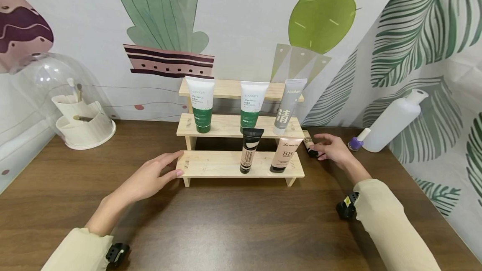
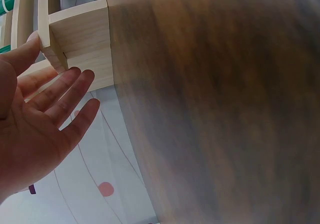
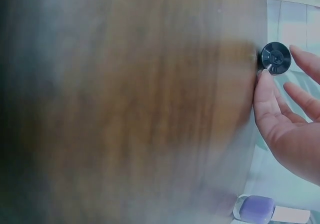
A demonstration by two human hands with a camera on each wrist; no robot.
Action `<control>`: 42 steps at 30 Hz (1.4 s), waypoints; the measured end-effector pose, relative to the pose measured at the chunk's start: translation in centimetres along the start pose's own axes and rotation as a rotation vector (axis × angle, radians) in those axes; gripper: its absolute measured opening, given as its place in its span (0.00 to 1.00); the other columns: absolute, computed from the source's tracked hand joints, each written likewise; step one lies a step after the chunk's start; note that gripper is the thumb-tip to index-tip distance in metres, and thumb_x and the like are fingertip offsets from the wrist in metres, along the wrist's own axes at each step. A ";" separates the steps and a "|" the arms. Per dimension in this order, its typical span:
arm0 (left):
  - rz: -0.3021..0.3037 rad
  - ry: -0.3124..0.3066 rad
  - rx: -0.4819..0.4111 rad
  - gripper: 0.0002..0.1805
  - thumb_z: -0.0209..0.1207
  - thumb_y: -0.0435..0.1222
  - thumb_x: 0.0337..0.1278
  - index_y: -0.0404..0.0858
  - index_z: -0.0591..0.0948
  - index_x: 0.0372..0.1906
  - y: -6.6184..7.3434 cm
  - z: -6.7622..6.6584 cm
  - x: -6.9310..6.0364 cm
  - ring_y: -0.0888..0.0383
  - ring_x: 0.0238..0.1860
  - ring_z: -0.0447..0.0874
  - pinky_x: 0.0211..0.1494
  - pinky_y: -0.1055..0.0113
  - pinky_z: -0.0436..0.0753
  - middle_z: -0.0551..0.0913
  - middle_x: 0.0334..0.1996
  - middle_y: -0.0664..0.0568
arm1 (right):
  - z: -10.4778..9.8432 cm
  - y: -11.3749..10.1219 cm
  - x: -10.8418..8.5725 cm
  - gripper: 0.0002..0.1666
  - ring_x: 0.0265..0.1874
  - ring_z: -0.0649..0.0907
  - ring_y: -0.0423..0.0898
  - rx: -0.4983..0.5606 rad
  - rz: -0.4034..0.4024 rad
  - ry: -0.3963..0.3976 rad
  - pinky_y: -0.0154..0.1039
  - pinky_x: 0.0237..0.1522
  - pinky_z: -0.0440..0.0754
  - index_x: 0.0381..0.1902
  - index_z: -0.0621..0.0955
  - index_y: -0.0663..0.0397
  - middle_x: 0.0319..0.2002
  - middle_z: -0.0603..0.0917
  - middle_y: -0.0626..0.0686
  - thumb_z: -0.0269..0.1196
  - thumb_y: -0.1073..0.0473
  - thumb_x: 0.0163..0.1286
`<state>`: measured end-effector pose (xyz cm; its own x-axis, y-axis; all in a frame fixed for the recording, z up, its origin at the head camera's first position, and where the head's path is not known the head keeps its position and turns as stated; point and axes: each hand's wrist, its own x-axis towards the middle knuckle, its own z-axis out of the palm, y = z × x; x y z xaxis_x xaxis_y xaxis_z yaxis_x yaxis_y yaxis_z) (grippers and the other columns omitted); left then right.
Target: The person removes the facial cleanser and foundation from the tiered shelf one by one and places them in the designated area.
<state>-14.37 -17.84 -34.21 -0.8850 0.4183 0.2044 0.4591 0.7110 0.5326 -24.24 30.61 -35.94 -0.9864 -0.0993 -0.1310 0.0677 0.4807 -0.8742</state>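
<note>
A three-step wooden shelf (image 1: 211,164) stands on the table. My left hand (image 1: 144,179) holds the left end of its lowest board, thumb at the front edge and fingers behind, as the left wrist view also shows around the board (image 2: 45,29). Right of the shelf, a beige tube with a black cap (image 1: 308,141) lies on the table; my right hand (image 1: 335,149) grips it near the cap (image 3: 276,58). On the lowest step stand a black-and-beige tube (image 1: 248,154) and a pink BB tube (image 1: 285,156). Two white-and-green tubes (image 1: 202,106) (image 1: 253,106) and a grey tube (image 1: 289,106) stand on the middle step.
Beyond my right hand are a purple nail polish bottle (image 1: 355,143) and a white bottle (image 1: 393,120) tilted against the wall covering. At the back left, a clear dome (image 1: 41,83) covers a white organizer (image 1: 84,126) with brushes. The brown table (image 1: 233,225) extends in front.
</note>
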 end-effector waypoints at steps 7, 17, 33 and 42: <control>-0.003 -0.004 0.000 0.27 0.57 0.40 0.59 0.31 0.68 0.61 0.0 0.0 0.0 0.43 0.54 0.72 0.55 0.48 0.70 0.73 0.55 0.38 | -0.3 0.2 -0.4 0.37 0.25 0.79 0.46 0.001 0.003 -0.026 0.40 0.30 0.82 0.64 0.57 0.73 0.41 0.77 0.62 0.60 0.63 0.64; -0.002 -0.005 0.009 0.27 0.57 0.38 0.59 0.30 0.69 0.60 0.1 0.0 0.1 0.42 0.54 0.72 0.55 0.47 0.70 0.73 0.54 0.37 | -0.8 -0.2 -1.7 0.34 0.27 0.80 0.47 -0.065 -0.032 -0.037 0.41 0.31 0.83 0.61 0.61 0.73 0.41 0.76 0.67 0.61 0.62 0.63; -0.007 -0.007 0.010 0.27 0.58 0.38 0.59 0.30 0.69 0.60 0.1 -0.1 0.1 0.42 0.55 0.71 0.56 0.47 0.69 0.72 0.55 0.36 | -1.4 -2.0 -4.9 0.31 0.32 0.81 0.53 -0.132 -0.147 -0.119 0.45 0.33 0.82 0.58 0.64 0.74 0.41 0.77 0.66 0.62 0.62 0.62; -0.001 -0.007 0.011 0.27 0.58 0.38 0.59 0.30 0.69 0.61 0.0 -0.1 0.1 0.42 0.55 0.71 0.56 0.47 0.69 0.72 0.55 0.37 | -0.2 -3.5 -6.8 0.27 0.32 0.82 0.50 -0.139 -0.256 -0.192 0.45 0.33 0.82 0.55 0.70 0.68 0.41 0.77 0.67 0.64 0.64 0.59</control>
<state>-14.45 -17.80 -34.12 -0.8848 0.4215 0.1987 0.4594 0.7175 0.5237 -17.80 29.72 -31.87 -0.9218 -0.3875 -0.0132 -0.2119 0.5320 -0.8198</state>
